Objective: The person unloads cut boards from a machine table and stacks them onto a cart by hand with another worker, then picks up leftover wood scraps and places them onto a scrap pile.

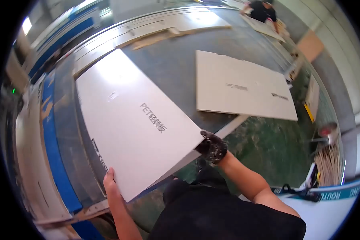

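A large white panel [128, 124] with black lettering slants across the work table in front of me. My left hand [109, 180] is bare and grips the panel's near left edge, thumb on top, the other fingers hidden beneath. On my right hand [213, 148] is a dark, white-smudged glove, closed around the panel's near right corner. The near edge seems double, as if another sheet lies under the panel; I cannot tell for certain. To the right, apart from both hands, another pale printed panel [244, 86] reaches past the table's edge.
Long white boards [148, 28] lie along the far side of the grey table [168, 60]. A co-worker [263, 12] handles a board at the far right. A blue strip [58, 148] runs at left. A bundle of thin strips [328, 164] stands on the green floor [260, 148].
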The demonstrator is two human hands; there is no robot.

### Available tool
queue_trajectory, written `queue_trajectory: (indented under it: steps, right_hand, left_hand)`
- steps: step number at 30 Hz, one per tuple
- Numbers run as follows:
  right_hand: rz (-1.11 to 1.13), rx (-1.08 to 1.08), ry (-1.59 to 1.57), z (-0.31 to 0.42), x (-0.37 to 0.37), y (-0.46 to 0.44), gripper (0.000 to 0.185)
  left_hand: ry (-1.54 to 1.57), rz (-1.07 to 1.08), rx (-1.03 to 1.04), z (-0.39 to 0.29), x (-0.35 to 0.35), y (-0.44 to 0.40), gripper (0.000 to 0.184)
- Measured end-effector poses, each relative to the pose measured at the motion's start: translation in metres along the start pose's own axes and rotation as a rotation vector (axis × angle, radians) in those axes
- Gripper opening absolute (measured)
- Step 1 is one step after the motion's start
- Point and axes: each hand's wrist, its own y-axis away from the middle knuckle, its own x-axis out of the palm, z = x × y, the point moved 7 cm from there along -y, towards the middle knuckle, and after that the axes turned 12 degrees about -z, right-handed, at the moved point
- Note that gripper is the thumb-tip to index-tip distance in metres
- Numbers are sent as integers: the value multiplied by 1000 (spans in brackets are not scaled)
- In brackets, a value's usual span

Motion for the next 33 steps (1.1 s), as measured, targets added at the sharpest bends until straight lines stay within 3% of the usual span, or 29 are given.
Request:
queue_trajectory:
  steps: [1, 2, 4, 6, 8, 11, 14, 18, 20, 22, 23, 26, 29, 32, 33]
  right_hand:
    - [177, 118, -308, -13, -22, -13, 53]
    - [176, 181, -316, -25, -24, -13, 51]
    - [-12, 98, -65, -33, -14, 15, 46]
    - [-103, -95, -24, -4, -35, 6, 41]
    - [-177, -234, 12, 51, -64, 17, 32]
    - [-203, -180, 44, 125, -100, 44, 27]
    - [-184, -233, 74, 189, -164, 55, 28]
    - [-260, -248, 309, 285, -201, 86, 36]
    - [-337, -295, 415, 332, -222, 99, 41]
    - [-422, -337, 499, 368, -244, 107, 46]
    - [-503, -397, 597, 388, -264, 105, 44]
    - [-667, -411, 458, 410, -294, 91, 40]
    - [-869, -587, 706, 458, -363, 49, 40]
    - [-1116, -567, 944, 489, -380, 39, 46]
    - [-1043, -613, 930, 499, -404, 27, 47]
  left_hand:
    - [84, 11, -79, 7, 26, 10, 47]
    - [172, 13, -156, 19, 58, 28, 47]
    - [286, 61, -279, 54, 100, 45, 47]
    - [304, 197, -395, 90, 160, 73, 47]
    - [244, 287, -366, 129, 204, 87, 50]
    - [451, 553, -437, 162, 251, 98, 60]
    - [520, 443, -177, 102, 303, 96, 75]
    - [645, -74, -62, 111, 223, -60, 91]
    - [656, -229, -126, 125, 223, -86, 87]
    - [652, -41, 5, 106, 276, -61, 76]
    - [612, -95, -56, 112, 292, -53, 73]
    - [532, -187, -218, 135, 320, -56, 65]
    - [564, -260, -239, 154, 334, -54, 59]
    - [573, -302, -242, 159, 358, -34, 58]
    - [576, -295, -231, 166, 356, -37, 56]
